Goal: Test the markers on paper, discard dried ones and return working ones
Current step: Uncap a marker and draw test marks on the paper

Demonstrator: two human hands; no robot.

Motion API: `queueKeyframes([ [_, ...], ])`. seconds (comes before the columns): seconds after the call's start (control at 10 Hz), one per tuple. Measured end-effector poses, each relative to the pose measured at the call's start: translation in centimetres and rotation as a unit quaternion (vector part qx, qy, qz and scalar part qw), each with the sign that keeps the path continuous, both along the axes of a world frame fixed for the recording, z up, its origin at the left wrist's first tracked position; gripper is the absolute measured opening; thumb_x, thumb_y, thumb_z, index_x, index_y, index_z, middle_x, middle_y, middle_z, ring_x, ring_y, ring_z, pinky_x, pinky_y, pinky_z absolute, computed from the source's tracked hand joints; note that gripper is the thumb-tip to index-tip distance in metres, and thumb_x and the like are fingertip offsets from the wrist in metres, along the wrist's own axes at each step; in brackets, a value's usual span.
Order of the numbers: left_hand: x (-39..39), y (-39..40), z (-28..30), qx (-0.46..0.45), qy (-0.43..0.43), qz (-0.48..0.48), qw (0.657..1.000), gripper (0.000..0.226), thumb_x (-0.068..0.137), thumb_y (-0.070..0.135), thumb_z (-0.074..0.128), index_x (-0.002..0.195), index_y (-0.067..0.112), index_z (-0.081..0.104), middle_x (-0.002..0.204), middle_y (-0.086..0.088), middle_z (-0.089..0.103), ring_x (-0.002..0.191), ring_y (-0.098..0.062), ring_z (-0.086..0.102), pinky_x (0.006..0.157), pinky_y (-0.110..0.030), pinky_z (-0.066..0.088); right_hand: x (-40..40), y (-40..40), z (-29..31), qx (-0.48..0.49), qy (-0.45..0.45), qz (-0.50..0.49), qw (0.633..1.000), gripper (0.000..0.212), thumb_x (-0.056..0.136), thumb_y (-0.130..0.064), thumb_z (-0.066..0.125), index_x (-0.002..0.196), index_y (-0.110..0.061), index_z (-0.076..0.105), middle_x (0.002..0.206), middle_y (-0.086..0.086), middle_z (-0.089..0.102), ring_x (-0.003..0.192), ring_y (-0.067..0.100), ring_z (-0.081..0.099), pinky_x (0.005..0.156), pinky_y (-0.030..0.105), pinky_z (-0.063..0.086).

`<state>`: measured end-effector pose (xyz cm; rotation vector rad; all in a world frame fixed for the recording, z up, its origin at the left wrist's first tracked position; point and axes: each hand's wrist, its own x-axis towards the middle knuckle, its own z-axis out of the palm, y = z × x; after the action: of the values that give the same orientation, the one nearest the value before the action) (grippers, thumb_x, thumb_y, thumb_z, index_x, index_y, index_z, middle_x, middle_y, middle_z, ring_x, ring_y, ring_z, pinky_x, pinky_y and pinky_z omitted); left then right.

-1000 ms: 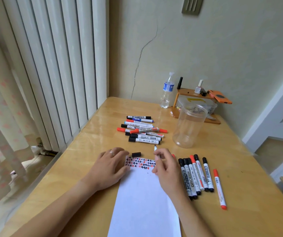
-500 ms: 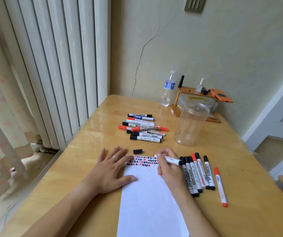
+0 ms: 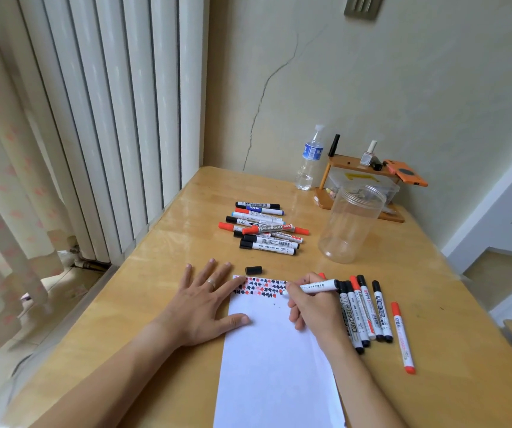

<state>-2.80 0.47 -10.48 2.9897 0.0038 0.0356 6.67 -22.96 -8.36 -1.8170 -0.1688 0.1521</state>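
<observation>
**A:** White paper (image 3: 276,366) is where we're at. Our right hand (image 3: 313,307) is curled round an uncapped marker (image 3: 316,286), tip down at the end of the scribble rows (image 3: 261,287) along the sheet's 12 o'clock edge, so we're mid-test. Our left hand (image 3: 205,304) lies flat, fingers spread, pinning the 9 o'clock edge.

**B:** Half a second back that marker was already laid over like this and our left hand was already flat; a second ago the pen stood more upright and those fingers were bunched.

**A:** Next we probably need to see whether ink shows, then grab its black cap (image 3: 253,270) at 12 and sort it: row (image 3: 369,310) at 3, or pile (image 3: 264,230) and jar (image 3: 350,223) further up.
</observation>
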Motion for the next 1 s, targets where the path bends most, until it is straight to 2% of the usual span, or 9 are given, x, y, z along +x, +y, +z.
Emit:
queueKeyframes([
  [0.2,0.05,0.0,-0.03,-0.011,-0.011,0.001,1.0,0.09,0.082,0.095,0.021,0.158,0.051,0.005,0.171,0.012,-0.003,0.156,-0.017,-0.017,0.123,-0.057,-0.01,-0.03,0.22,0.19,-0.005,0.016,0.007,1.0,0.019,0.094,-0.014,0.071,0.08,-0.007,0.06,0.06,0.01,0.064,0.046,0.025,0.058,0.041,0.027,0.041],
  [0.4,0.09,-0.03,0.01,-0.001,-0.009,0.0,1.0,0.091,0.081,0.096,0.017,0.158,0.051,0.002,0.171,0.012,-0.005,0.156,-0.017,-0.017,0.123,-0.058,-0.009,-0.11,0.29,0.01,-0.009,0.021,0.013,1.0,0.02,0.092,-0.015,0.072,0.085,-0.002,0.059,0.062,0.011,0.063,0.048,0.023,0.058,0.041,0.026,0.039],
  [0.7,0.08,0.0,-0.05,0.0,-0.003,-0.001,1.0,0.09,0.082,0.095,0.016,0.158,0.051,0.0,0.171,0.011,-0.007,0.156,-0.018,-0.019,0.123,-0.058,-0.01,-0.08,0.4,-0.16,-0.007,0.019,0.01,1.0,0.018,0.092,-0.015,0.073,0.082,-0.007,0.06,0.06,0.009,0.063,0.047,0.023,0.055,0.041,0.025,0.037],
  [1.0,0.03,0.04,-0.02,-0.002,-0.002,-0.003,1.0,0.09,0.082,0.095,0.016,0.158,0.051,0.0,0.171,0.011,-0.007,0.156,-0.018,-0.02,0.123,-0.058,-0.01,-0.2,0.35,-0.08,-0.021,0.017,0.017,0.999,0.018,0.091,-0.015,0.073,0.086,-0.003,0.06,0.06,0.009,0.063,0.047,0.021,0.055,0.041,0.024,0.036],
])
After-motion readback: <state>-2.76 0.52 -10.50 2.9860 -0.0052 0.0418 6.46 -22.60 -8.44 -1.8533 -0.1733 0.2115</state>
